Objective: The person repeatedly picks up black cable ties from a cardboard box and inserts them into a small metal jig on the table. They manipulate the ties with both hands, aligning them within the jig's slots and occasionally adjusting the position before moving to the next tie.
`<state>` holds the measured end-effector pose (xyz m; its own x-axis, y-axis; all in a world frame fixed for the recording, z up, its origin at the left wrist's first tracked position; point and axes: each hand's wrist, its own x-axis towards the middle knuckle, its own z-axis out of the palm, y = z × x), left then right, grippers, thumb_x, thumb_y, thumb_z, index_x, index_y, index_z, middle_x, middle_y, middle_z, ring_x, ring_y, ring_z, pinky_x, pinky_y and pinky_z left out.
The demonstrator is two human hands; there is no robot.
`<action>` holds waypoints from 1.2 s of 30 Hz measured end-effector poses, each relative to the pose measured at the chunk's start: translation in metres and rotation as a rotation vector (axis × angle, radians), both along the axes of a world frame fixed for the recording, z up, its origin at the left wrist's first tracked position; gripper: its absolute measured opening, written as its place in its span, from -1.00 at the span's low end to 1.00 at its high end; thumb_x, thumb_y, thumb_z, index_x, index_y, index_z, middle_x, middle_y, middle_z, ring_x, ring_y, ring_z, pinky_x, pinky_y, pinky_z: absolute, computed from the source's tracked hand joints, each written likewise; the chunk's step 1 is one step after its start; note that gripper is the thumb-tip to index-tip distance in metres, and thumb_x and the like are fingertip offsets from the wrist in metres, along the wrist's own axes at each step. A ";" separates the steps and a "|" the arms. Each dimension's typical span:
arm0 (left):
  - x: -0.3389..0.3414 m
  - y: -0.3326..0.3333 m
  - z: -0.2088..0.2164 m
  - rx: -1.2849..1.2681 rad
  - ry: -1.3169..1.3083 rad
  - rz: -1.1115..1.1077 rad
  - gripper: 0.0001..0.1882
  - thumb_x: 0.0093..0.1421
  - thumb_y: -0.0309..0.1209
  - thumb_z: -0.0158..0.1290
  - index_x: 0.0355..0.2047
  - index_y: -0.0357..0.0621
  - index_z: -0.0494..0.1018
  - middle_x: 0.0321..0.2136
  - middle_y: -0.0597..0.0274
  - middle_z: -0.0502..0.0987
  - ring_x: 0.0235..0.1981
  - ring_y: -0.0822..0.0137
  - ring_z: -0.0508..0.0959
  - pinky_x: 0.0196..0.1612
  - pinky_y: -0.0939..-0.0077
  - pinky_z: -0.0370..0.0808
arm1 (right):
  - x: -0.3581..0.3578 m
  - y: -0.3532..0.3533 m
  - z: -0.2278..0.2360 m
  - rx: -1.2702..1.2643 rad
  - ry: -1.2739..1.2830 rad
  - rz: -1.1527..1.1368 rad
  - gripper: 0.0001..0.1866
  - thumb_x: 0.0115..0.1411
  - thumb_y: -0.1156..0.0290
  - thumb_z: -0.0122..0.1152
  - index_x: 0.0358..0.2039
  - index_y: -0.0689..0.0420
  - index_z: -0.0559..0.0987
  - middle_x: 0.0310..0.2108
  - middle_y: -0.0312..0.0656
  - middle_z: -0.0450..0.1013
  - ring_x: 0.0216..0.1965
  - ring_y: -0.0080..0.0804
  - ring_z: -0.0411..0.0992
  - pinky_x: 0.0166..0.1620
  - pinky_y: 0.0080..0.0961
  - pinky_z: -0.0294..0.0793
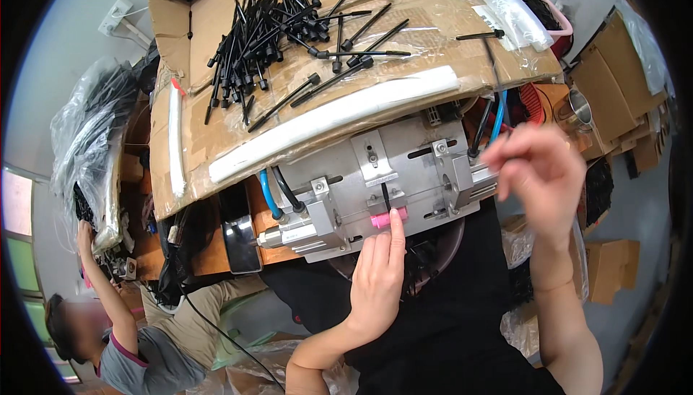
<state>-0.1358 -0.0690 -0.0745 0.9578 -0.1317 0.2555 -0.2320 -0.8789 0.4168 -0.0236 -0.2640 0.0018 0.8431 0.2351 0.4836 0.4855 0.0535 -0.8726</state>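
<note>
In front of me lies a silver metal clamping fixture (346, 171) with a cylinder block at either side. At its middle sits a small pink block (380, 220), and a thin black pin (386, 194) stands just beyond it. My left hand (379, 276) reaches in from below, its index fingertip touching the right end of the pink block; the other fingers are loosely bent. To the right of the fixture, my right hand (545, 178) is raised and slightly blurred. Its fingers are loosely curled, thumb apart, with nothing visible in them.
Beyond the fixture, a cardboard tray (390, 34) carries a heap of black rods with knobbed ends (267, 37). Blue and black hoses (270, 196) join the cylinders. A phone (242, 240) lies to the left. A co-worker (144, 344) sits lower left. Cardboard boxes (613, 265) stand right.
</note>
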 end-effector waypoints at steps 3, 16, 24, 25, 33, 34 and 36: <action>0.019 0.012 0.040 -0.077 -0.036 -0.058 -0.32 0.06 -0.69 0.14 0.24 -0.25 0.31 -0.35 0.09 0.40 -0.29 0.11 0.43 -0.17 0.27 0.42 | -0.038 0.004 -0.031 -0.435 -0.223 -0.053 -0.47 -0.02 0.61 0.44 0.02 0.31 0.51 -0.46 -0.16 0.51 -0.53 -0.49 0.42 -0.50 -0.58 0.42; 0.172 0.109 0.108 -0.059 -0.150 -0.136 -0.71 0.11 -0.66 0.07 -0.14 -0.21 0.56 -0.43 0.19 0.49 -0.44 0.33 0.44 -0.30 0.47 0.41 | -0.063 0.048 -0.102 -0.590 -0.274 0.010 -0.31 0.03 0.48 0.41 0.20 0.27 0.39 -0.61 -0.23 0.36 -0.60 -0.38 0.39 -0.52 -0.43 0.38; 0.128 0.111 0.108 -0.093 -0.093 -0.086 -0.84 0.15 -0.51 0.16 -0.27 -0.30 0.48 -0.37 0.05 0.45 -0.33 0.11 0.48 -0.22 0.32 0.42 | 0.014 0.052 -0.015 -0.682 -0.717 -0.242 -0.76 0.00 0.49 0.27 -0.25 0.18 0.58 -0.52 -0.25 0.41 -0.52 -0.36 0.46 -0.52 -0.43 0.44; 0.124 0.109 0.106 -0.082 -0.134 -0.067 -0.82 0.14 -0.48 0.18 -0.28 -0.30 0.47 -0.39 0.04 0.44 -0.31 0.09 0.47 -0.21 0.30 0.42 | 0.038 0.064 0.001 -0.698 -0.744 -0.286 -0.84 -0.01 0.55 0.19 -0.34 0.17 0.55 -0.49 -0.21 0.42 -0.46 -0.27 0.47 -0.46 -0.38 0.47; 0.022 0.048 0.053 -0.087 -0.451 0.126 -0.69 -0.04 -0.74 0.21 -0.26 -0.20 0.53 -0.23 0.08 0.48 -0.16 0.11 0.50 -0.11 0.28 0.46 | 0.136 0.087 0.028 -0.965 -0.756 -0.094 -0.90 0.10 0.53 0.25 -0.37 0.23 0.51 -0.37 -0.09 0.43 -0.25 -0.13 0.44 -0.20 -0.27 0.44; 0.003 0.036 0.045 -0.132 -0.355 0.103 -0.63 -0.06 -0.73 0.23 -0.20 -0.18 0.55 -0.24 0.08 0.51 -0.18 0.11 0.50 -0.13 0.28 0.46 | 0.131 0.084 0.030 -0.874 -0.652 -0.039 -0.90 0.13 0.53 0.23 -0.33 0.23 0.52 -0.39 -0.10 0.44 -0.29 -0.18 0.45 -0.23 -0.31 0.44; -0.011 0.012 0.016 -0.095 -0.264 0.064 -0.45 0.00 -0.60 0.26 0.07 -0.22 0.49 -0.24 0.09 0.49 -0.27 0.17 0.49 -0.18 0.36 0.48 | 0.110 0.070 0.046 -0.682 -0.341 0.014 -0.86 0.23 0.53 0.15 -0.19 0.23 0.54 -0.46 -0.23 0.44 -0.44 -0.47 0.39 -0.35 -0.48 0.38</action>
<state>-0.1468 -0.0572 -0.0590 0.8620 -0.0370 0.5056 -0.2892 -0.8551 0.4304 0.0862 -0.1939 0.0474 0.6681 0.5849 0.4599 0.7371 -0.4358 -0.5166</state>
